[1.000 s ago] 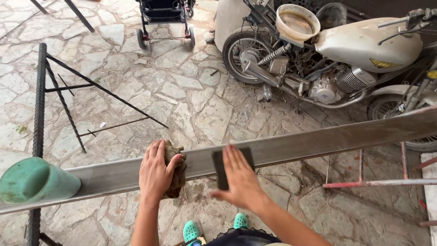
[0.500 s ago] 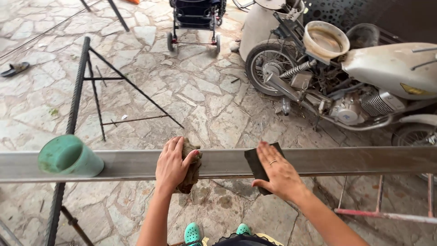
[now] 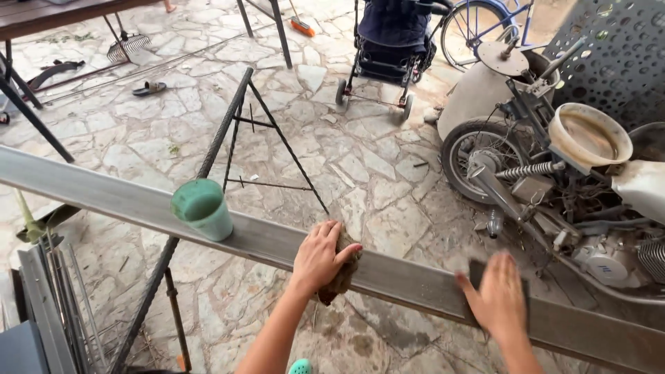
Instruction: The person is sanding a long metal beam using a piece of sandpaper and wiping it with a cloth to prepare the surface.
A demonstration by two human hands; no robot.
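Metal beam (image 3: pixel 388 273) lies across a black trestle (image 3: pixel 208 159), slanting over the stone floor (image 3: pixel 138 131). On the beam, the left hand (image 3: pixel 318 260) presses a brown rag (image 3: pixel 343 277), fingers curled over it — the right hand (image 3: pixel 497 299), further along, lies flat on a dark pad (image 3: pixel 476 271), fingers spread. A green cup (image 3: pixel 202 208) stands on the beam above the trestle.

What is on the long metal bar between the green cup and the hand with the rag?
Nothing: in the head view, the metal bar is bare between the green cup and the left hand.
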